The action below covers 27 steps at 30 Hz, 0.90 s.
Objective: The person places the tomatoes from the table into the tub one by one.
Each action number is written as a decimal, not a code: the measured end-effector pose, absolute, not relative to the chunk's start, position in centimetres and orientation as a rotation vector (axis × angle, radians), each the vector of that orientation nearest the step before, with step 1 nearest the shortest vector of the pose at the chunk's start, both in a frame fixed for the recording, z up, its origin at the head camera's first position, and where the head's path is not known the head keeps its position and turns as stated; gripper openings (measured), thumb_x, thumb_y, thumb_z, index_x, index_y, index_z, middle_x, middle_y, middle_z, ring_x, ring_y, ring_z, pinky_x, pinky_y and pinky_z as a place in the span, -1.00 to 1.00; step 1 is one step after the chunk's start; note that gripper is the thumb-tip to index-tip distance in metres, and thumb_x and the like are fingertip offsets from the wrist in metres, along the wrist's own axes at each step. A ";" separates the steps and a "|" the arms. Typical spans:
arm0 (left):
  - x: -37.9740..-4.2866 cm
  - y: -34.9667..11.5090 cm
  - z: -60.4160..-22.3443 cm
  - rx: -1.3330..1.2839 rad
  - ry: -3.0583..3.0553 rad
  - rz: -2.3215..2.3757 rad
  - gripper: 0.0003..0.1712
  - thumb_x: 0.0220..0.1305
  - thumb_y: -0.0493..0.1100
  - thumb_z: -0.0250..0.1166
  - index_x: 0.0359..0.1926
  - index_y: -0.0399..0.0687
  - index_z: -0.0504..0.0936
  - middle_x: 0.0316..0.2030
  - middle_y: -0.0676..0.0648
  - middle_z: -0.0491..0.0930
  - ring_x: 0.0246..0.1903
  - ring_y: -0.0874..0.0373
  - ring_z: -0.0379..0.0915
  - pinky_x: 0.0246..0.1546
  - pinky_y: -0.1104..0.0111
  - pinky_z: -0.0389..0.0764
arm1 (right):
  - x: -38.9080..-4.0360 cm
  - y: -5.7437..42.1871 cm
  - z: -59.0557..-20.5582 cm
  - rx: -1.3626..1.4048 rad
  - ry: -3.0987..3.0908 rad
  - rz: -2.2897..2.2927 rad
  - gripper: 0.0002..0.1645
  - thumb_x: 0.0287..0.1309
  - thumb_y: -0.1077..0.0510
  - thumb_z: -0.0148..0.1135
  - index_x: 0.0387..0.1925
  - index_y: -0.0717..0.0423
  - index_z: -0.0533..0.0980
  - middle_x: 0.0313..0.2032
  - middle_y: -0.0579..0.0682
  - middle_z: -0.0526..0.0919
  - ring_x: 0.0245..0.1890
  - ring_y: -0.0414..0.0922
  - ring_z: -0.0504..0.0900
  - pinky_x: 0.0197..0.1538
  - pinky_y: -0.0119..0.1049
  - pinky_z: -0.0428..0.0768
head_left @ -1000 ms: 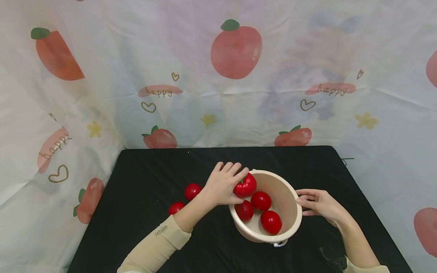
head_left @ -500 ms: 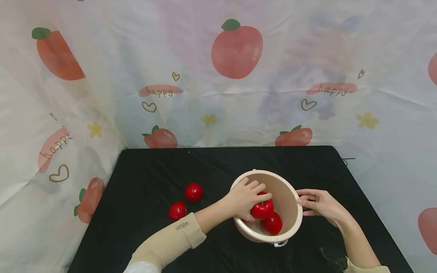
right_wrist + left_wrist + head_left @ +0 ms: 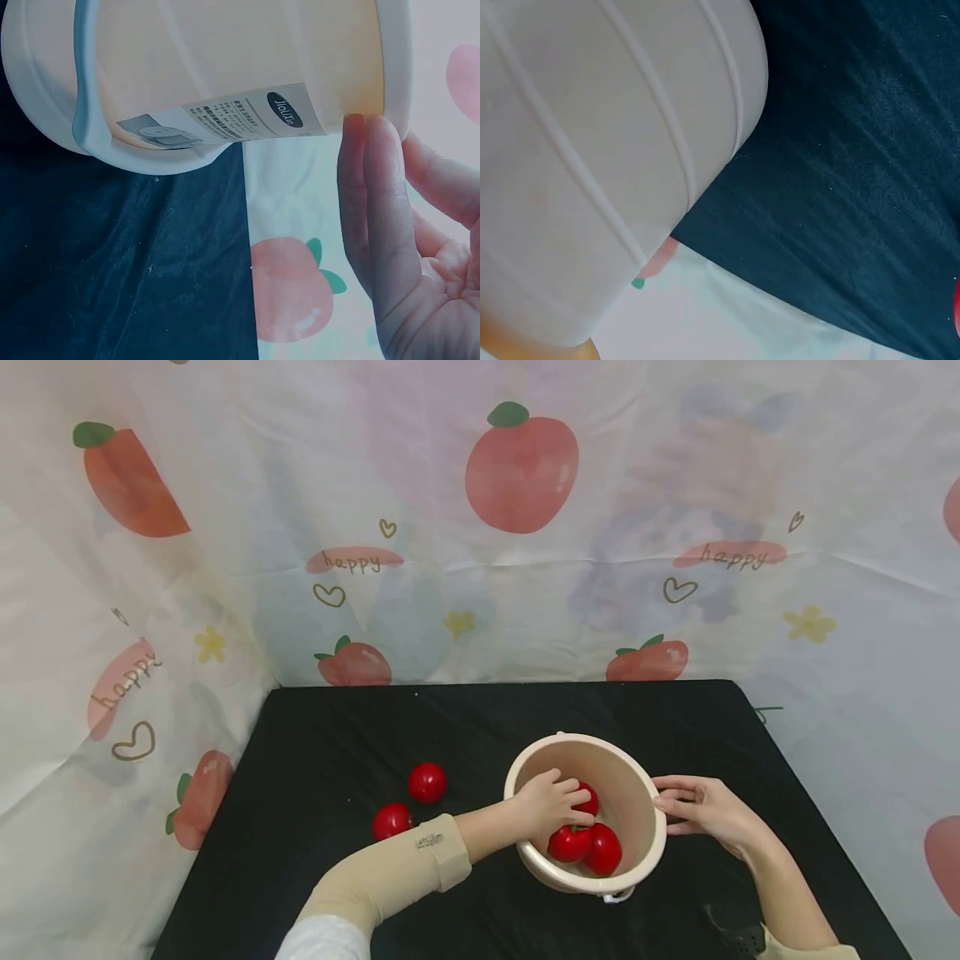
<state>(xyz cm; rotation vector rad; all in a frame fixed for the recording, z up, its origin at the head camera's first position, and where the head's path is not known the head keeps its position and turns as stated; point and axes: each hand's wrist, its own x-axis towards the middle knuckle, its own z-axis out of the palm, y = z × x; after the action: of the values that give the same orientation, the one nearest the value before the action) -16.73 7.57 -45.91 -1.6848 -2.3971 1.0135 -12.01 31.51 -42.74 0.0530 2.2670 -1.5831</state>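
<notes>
A cream bucket (image 3: 645,860) stands on the black-covered table, its open top facing up. Inside it, my left hand (image 3: 551,806) reaches down and holds a red tomato (image 3: 568,845) with a green stem, between thumb and fingers. Beside that lie another tomato (image 3: 603,850) and one more (image 3: 587,799) partly behind the fingers. Whatever lies under the palm is hidden. My right hand (image 3: 708,810) pinches the bucket's right rim, with fingers (image 3: 386,202) against the outside in the right wrist view. The left wrist view shows mostly the ribbed bucket wall (image 3: 592,150).
Two tomatoes lie on the table left of the bucket, a farther tomato (image 3: 427,782) and a nearer tomato (image 3: 392,821) close to the left sleeve (image 3: 397,868). A printed curtain (image 3: 420,485) hangs behind the table (image 3: 337,727). A white handle end (image 3: 618,896) sits at the bucket's front.
My left hand has carried the tomato from over the bucket's left rim to the right and down inside it. The right hand has stayed at the rim.
</notes>
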 end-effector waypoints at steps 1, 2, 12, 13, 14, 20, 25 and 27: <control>-16.7 7.6 -45.9 -1.686 -2.403 1.032 -0.03 -0.25 0.44 0.28 0.25 0.61 0.07 0.19 0.24 0.17 0.14 0.27 0.06 0.06 0.40 0.23 | -12.0 31.5 -42.7 0.050 2.270 -1.584 -0.30 0.14 0.13 0.20 0.15 0.55 0.21 -0.06 0.32 0.54 -0.25 -0.09 0.65 -0.24 -0.09 0.60; -16.7 7.7 -45.9 -1.684 -2.409 1.052 -0.03 -0.25 0.43 0.29 0.26 0.63 0.06 0.19 0.24 0.16 0.14 0.27 0.05 0.07 0.40 0.22 | -12.0 31.5 -42.7 0.048 2.272 -1.586 -0.30 0.14 0.14 0.20 0.15 0.55 0.21 -0.06 0.32 0.54 -0.25 -0.09 0.65 -0.25 -0.09 0.60; -16.1 8.1 -45.5 -1.685 -2.345 1.346 0.01 -0.17 0.42 0.25 0.28 0.69 -0.11 0.25 0.26 -0.01 0.20 0.30 -0.09 0.11 0.42 0.16 | -12.0 31.6 -42.9 0.050 2.264 -1.595 -0.30 0.14 0.14 0.20 0.14 0.55 0.22 -0.07 0.31 0.55 -0.24 -0.09 0.65 -0.25 -0.10 0.60; -16.0 8.2 -45.5 -1.688 -2.342 1.362 0.01 -0.17 0.42 0.24 0.29 0.69 -0.12 0.26 0.26 -0.02 0.21 0.30 -0.10 0.12 0.42 0.15 | -12.0 31.6 -42.9 0.050 2.262 -1.595 -0.30 0.14 0.14 0.20 0.15 0.55 0.22 -0.06 0.30 0.55 -0.24 -0.09 0.65 -0.25 -0.10 0.60; -16.0 8.2 -45.5 -1.692 -2.340 1.371 0.00 -0.16 0.43 0.23 0.29 0.69 -0.12 0.26 0.27 -0.02 0.22 0.30 -0.11 0.13 0.42 0.15 | -12.0 31.6 -42.9 0.052 2.261 -1.596 -0.30 0.14 0.14 0.20 0.15 0.55 0.21 -0.06 0.30 0.55 -0.23 -0.10 0.65 -0.25 -0.10 0.60; -16.0 8.4 -45.5 -1.712 -2.337 1.389 -0.04 -0.12 0.48 0.14 0.28 0.73 -0.16 0.28 0.29 -0.06 0.23 0.32 -0.13 0.17 0.40 0.11 | -11.9 31.5 -42.9 0.059 2.274 -1.586 -0.30 0.14 0.13 0.20 0.15 0.55 0.22 -0.06 0.30 0.55 -0.23 -0.10 0.65 -0.26 -0.12 0.61; -16.1 8.4 -45.6 -1.728 -2.351 1.361 -0.06 -0.13 0.48 0.15 0.27 0.76 -0.13 0.26 0.29 -0.03 0.21 0.32 -0.11 0.16 0.40 0.12 | -12.0 31.5 -42.9 0.066 2.272 -1.580 -0.29 0.14 0.12 0.20 0.15 0.54 0.22 -0.06 0.30 0.55 -0.22 -0.08 0.65 -0.26 -0.11 0.61; -16.1 8.4 -45.6 -1.735 -2.352 1.348 -0.08 -0.12 0.49 0.13 0.26 0.77 -0.12 0.26 0.29 -0.03 0.21 0.32 -0.11 0.15 0.39 0.12 | -12.0 31.5 -42.9 0.067 2.270 -1.580 -0.29 0.14 0.12 0.20 0.15 0.54 0.21 -0.06 0.30 0.55 -0.22 -0.08 0.65 -0.26 -0.11 0.61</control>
<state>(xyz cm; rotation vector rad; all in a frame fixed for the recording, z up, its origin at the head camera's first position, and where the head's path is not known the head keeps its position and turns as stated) -16.07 8.37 -45.60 -1.7347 -2.3519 1.3481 -12.01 31.49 -42.92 0.0674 2.2697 -1.5803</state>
